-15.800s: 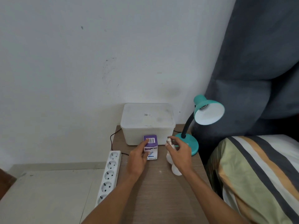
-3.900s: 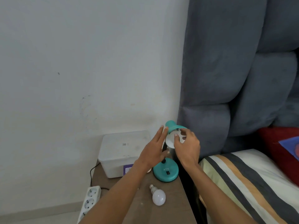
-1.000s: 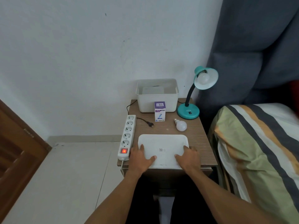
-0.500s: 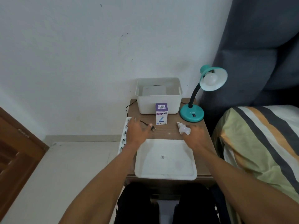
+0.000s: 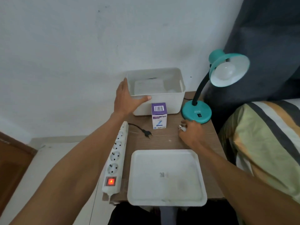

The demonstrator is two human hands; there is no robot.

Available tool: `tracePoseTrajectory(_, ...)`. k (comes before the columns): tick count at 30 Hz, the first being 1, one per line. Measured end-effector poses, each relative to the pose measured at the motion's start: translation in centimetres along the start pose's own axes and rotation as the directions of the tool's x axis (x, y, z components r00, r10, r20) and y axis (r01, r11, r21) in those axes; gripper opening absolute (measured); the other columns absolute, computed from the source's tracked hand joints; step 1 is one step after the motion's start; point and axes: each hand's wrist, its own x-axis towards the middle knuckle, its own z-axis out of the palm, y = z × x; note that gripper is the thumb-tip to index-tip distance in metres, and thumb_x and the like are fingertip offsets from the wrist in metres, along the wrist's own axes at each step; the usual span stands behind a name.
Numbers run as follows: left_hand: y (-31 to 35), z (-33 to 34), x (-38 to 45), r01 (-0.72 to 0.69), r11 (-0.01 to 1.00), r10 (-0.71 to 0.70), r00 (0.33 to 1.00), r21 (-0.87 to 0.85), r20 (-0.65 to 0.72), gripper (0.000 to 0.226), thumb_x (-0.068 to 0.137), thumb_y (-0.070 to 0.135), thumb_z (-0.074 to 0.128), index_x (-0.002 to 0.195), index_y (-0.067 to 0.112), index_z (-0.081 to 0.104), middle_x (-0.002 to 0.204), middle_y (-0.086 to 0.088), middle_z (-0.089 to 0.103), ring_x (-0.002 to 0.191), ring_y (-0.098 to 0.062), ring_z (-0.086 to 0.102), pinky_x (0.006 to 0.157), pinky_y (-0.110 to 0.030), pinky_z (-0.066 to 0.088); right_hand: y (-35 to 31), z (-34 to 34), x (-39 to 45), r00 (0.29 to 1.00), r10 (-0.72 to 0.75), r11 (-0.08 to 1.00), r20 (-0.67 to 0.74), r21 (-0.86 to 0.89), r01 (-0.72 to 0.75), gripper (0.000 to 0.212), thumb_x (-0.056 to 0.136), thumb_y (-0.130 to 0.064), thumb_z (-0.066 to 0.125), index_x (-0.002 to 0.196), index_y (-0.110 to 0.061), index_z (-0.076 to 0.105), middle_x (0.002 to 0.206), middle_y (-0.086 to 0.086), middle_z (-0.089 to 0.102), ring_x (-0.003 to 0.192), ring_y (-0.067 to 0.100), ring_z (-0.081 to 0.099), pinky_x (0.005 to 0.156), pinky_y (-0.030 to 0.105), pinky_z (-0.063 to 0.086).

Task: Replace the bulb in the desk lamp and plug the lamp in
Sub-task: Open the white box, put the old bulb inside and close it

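Note:
A teal desk lamp (image 5: pixel 197 112) stands at the back right of the wooden bedside table (image 5: pixel 164 141), with a white bulb (image 5: pixel 226 73) inside its shade. Its black plug (image 5: pixel 146 133) lies loose on the table, beside the white power strip (image 5: pixel 116 158), whose red switch glows. My right hand (image 5: pixel 192 133) grips another bulb on the table; only its metal screw base (image 5: pixel 180 127) shows. My left hand (image 5: pixel 127 99) is spread against the front left corner of the open white storage box (image 5: pixel 167 103). A purple and white bulb carton (image 5: pixel 159 115) stands in front of the box.
The white box lid (image 5: pixel 165 177) lies flat at the table's front edge. A bed with a striped cover (image 5: pixel 266 143) and a dark grey padded headboard (image 5: pixel 266 46) stands to the right. A white wall is behind, and a wooden door (image 5: pixel 11 161) at the far left.
My left hand rose from near the plug to the white box's corner. My right hand has closed over the loose bulb. The view moved closer to the table.

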Motion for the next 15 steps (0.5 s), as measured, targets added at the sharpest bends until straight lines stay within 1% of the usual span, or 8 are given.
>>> tracePoseTrajectory(2,-0.1,0.3,1.0,0.021,1.000,-0.021,1.000,-0.002,0.023,0.143,0.056,0.083,0.080,0.163,0.018,0.011,0.168,-0.004,0.022,0.155,-0.023,0.020,0.124,-0.045,0.026,0.3,0.3,0.0,1.000,-0.004,1.000,0.008,0.018,0.003,0.033,0.086,-0.023,0.066,0.118,-0.015,0.068,0.107,0.010,0.069,0.097,0.026,0.064,0.080,0.033,0.052)
tracePoseTrajectory(3,-0.2,0.5,1.3,0.032,0.999,-0.032,0.999,0.002,0.033,0.145,0.054,0.085,0.079,0.163,0.018,0.011,0.168,-0.005,0.023,0.155,-0.024,0.022,0.123,-0.046,0.027,0.5,0.5,0.0,1.000,-0.011,0.999,0.000,0.030,0.011,0.033,0.086,-0.023,0.066,0.119,-0.016,0.067,0.106,0.009,0.070,0.096,0.026,0.065,0.080,0.033,0.051)
tracePoseTrajectory(6,-0.4,0.7,1.8,0.063,0.998,-0.063,0.997,-0.004,0.046,0.148,0.053,0.085,0.079,0.163,0.014,0.010,0.168,-0.008,0.025,0.152,-0.027,0.028,0.122,-0.046,0.031,0.8,0.9,0.1,1.000,-0.025,0.998,-0.007,0.056,0.026,0.036,0.087,-0.025,0.066,0.122,-0.016,0.065,0.107,0.009,0.070,0.097,0.023,0.065,0.082,0.035,0.054)
tracePoseTrajectory(9,-0.3,0.7,1.7,0.060,0.998,-0.060,0.997,0.006,0.050,0.146,0.056,0.082,0.080,0.163,0.010,0.011,0.167,-0.010,0.027,0.152,-0.028,0.030,0.120,-0.045,0.033,0.2,0.7,0.2,1.000,-0.013,0.991,-0.012,0.130,0.014,0.037,0.089,-0.027,0.066,0.124,-0.016,0.064,0.109,0.007,0.071,0.096,0.020,0.065,0.084,0.036,0.056)
tracePoseTrajectory(11,-0.3,0.7,1.6,0.053,0.999,-0.053,0.998,0.006,0.044,0.145,0.056,0.082,0.080,0.162,0.010,0.012,0.166,-0.010,0.029,0.151,-0.028,0.032,0.119,-0.045,0.035,-1.2,-0.1,0.5,0.996,-0.055,0.981,-0.069,0.181,0.067,0.038,0.089,-0.029,0.065,0.125,-0.017,0.065,0.110,0.005,0.071,0.095,0.016,0.065,0.084,0.034,0.056)
tracePoseTrajectory(13,-0.4,0.8,1.7,0.054,0.998,-0.054,0.998,0.011,0.040,0.145,0.054,0.085,0.079,0.162,0.011,0.015,0.164,-0.010,0.032,0.149,-0.028,0.034,0.118,-0.046,0.037,-3.5,-1.7,1.0,0.981,-0.124,0.962,-0.148,0.224,0.155,0.038,0.090,-0.033,0.064,0.125,-0.018,0.065,0.110,0.002,0.071,0.095,0.012,0.063,0.082,0.028,0.054)
tracePoseTrajectory(15,-0.5,0.8,1.8,0.044,0.999,-0.044,0.999,0.008,0.023,0.140,0.051,0.088,0.077,0.158,0.014,0.025,0.156,-0.008,0.042,0.142,-0.028,0.043,0.112,-0.047,0.044,-6.4,-3.9,1.9,0.957,-0.200,0.932,-0.210,0.259,0.252,0.038,0.090,-0.036,0.065,0.125,-0.020,0.065,0.109,0.001,0.070,0.093,0.011,0.063,0.080,0.027,0.054)
